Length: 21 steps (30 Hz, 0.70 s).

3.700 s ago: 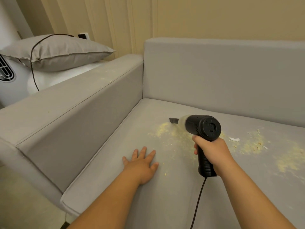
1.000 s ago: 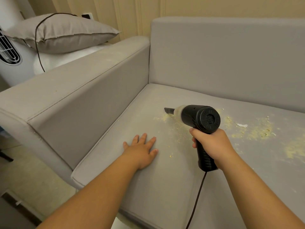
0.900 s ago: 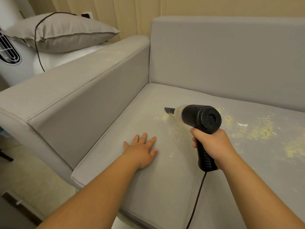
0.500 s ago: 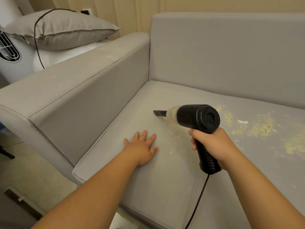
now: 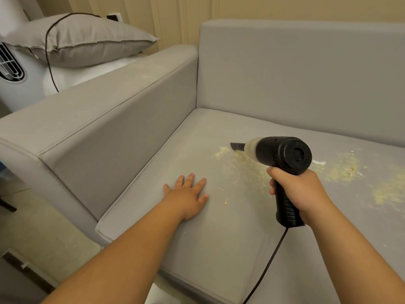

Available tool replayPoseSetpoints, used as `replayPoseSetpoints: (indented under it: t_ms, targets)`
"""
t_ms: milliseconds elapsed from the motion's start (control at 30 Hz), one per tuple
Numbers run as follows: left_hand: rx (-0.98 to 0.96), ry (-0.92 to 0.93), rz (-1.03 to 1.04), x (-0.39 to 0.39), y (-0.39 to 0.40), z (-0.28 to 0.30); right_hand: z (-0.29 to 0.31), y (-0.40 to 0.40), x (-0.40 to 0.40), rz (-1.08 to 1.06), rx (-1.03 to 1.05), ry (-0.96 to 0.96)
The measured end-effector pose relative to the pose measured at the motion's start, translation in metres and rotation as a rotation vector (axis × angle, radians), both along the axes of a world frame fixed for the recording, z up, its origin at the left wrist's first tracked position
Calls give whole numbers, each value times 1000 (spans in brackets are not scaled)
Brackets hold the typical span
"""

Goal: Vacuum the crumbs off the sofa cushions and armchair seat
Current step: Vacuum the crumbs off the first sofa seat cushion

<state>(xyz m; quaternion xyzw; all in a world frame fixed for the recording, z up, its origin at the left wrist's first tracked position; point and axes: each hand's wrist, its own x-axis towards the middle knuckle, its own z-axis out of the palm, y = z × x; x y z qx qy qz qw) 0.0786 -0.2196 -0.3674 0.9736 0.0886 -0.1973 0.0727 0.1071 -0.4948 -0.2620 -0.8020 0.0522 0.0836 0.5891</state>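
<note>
While my left hand [image 5: 189,195] lies flat on seat cushion [image 5: 219,238], fingers spread, my right hand [image 5: 300,191] grips vacuum [image 5: 282,156] handle. Nozzle [image 5: 237,146] points left, at edge of crumbs [image 5: 236,163], maybe touching them. More crumbs [image 5: 341,170] right of vacuum. Cord [image 5: 269,262] hangs from handle.

My right hand [image 5: 300,191] wraps the vacuum [image 5: 282,154] handle, hiding its middle and any trigger. Nozzle tip [image 5: 236,145]: can't tell whether it touches the seat cushion [image 5: 197,227] or sits just above. Vacuum body covers some crumbs [image 5: 341,170]. Sofa [image 5: 295,73] cut off at right edge; power cord [image 5: 267,264] runs out the bottom. White appliance [image 5: 11,69] cropped at left. Pillow [image 5: 81,38] hides its support.
</note>
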Motion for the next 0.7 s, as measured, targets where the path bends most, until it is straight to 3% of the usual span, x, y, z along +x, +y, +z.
replayPoseSetpoints:
  t_ms: [467, 700]
  targets:
    - [-1, 1, 5, 1, 0, -1, 1, 11, 0, 71, -8, 23]
    - [5, 9, -5, -3, -1, 1, 9, 6, -9, 3, -15, -1]
